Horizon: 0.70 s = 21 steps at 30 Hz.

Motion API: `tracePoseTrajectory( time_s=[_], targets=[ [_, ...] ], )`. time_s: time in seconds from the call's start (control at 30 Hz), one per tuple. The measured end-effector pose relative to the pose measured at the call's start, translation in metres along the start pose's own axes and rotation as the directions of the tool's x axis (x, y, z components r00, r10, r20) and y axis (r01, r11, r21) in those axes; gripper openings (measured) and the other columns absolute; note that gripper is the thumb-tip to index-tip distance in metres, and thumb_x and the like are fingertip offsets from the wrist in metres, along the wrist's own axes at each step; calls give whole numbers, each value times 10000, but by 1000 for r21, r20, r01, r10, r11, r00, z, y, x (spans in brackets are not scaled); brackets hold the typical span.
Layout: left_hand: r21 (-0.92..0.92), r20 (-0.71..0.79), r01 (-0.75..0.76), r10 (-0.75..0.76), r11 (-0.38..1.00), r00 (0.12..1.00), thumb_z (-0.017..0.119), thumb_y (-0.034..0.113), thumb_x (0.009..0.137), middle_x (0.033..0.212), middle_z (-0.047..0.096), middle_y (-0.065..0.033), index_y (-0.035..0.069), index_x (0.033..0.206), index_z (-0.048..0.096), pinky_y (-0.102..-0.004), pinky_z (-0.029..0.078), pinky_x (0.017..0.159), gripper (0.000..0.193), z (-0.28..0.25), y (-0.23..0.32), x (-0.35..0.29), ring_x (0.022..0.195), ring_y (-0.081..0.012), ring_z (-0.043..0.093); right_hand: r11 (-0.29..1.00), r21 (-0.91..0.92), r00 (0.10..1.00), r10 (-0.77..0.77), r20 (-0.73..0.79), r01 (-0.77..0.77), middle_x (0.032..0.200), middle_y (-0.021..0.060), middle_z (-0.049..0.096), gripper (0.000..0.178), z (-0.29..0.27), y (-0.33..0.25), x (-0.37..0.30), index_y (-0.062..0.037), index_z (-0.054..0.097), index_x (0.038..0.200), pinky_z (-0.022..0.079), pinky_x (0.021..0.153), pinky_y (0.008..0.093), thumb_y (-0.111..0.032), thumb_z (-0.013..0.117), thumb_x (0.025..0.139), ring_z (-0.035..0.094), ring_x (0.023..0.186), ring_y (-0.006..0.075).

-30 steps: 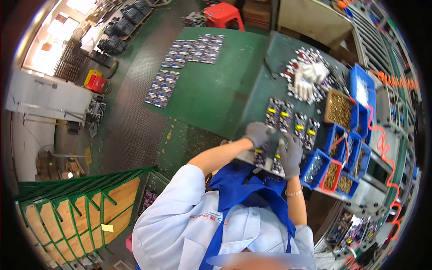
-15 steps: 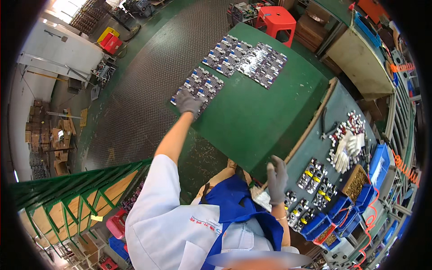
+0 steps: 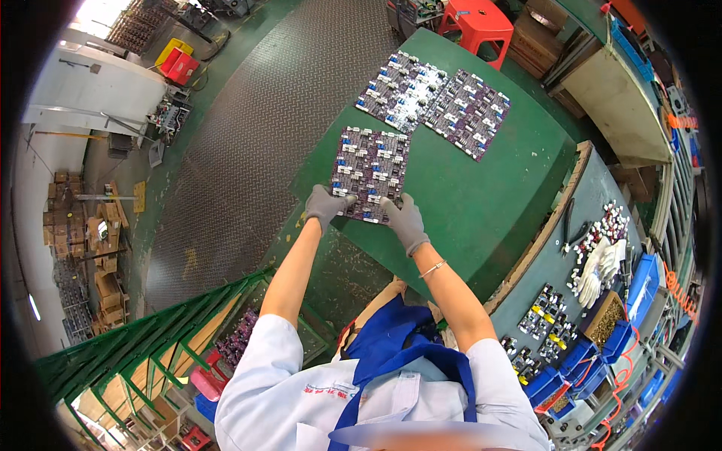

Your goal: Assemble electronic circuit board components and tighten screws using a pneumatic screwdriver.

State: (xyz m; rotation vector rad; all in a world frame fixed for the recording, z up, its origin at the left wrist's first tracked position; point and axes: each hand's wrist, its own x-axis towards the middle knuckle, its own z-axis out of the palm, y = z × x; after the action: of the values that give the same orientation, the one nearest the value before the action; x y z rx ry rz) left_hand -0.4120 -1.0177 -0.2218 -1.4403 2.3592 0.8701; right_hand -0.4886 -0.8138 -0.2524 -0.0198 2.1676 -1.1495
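Note:
A purple circuit board panel (image 3: 370, 169) with white and blue connectors is at the near end of the green table (image 3: 466, 203). My left hand (image 3: 326, 206), in a grey glove, grips its near left edge. On the near right edge, the gloved fingers of my right hand (image 3: 407, 223) pinch the same panel. Farther back on the table lie two more panels: a left one (image 3: 391, 89) with blue parts and bright glare, and a right one (image 3: 468, 114), side by side.
To the right a workbench (image 3: 519, 297) carries white gloves (image 3: 599, 270), small connectors (image 3: 602, 229), black pliers (image 3: 569, 225), assembled boards (image 3: 543, 312) and blue bins (image 3: 583, 368). A red stool (image 3: 478, 28) stands beyond the table. A green rack (image 3: 162, 331) is at the lower left.
The near panel has shifted right and turned straighter toward me. My right hand has come from beside the workbench onto its right edge; my left hand now holds its near left edge.

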Motion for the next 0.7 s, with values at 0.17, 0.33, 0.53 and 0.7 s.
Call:
tracePoseTrajectory(
  time_s=[0.17,0.33,0.53,0.7],
  targets=[
    [-418,138,-7,71,909,988,739,453,783,936,671,-146,-29,1000,646,-355,497,785,537,26,-31,-14,872,-280,645,898,367,950,143,278,-243,1018,167,617,779,-28,-3,-45,60,387,1365,526,650,315,-459,644,844,636,705,215],
    [12,-118,-270,269,963,956,708,426,820,931,676,-156,-67,1031,640,-326,505,747,540,26,-11,-32,811,-208,646,998,63,999,0,50,-3,1073,207,611,722,-27,44,-60,28,432,1322,483,891,432,-474,620,839,612,984,353],
    [-615,198,175,-64,769,978,793,333,790,784,603,-80,-90,925,618,-219,408,436,477,42,-18,-22,554,-103,541,991,-116,983,-90,-162,71,1271,282,487,791,-54,9,-69,34,400,1340,385,1013,486,-491,629,795,473,1191,420],
    [-759,237,89,146,645,960,683,416,875,888,644,-146,-93,943,628,-323,502,613,516,60,-11,-34,701,-179,612,987,91,992,127,26,-129,1249,298,495,799,-71,33,-82,40,454,1303,430,985,442,-543,621,783,531,1124,421]
  ],
)
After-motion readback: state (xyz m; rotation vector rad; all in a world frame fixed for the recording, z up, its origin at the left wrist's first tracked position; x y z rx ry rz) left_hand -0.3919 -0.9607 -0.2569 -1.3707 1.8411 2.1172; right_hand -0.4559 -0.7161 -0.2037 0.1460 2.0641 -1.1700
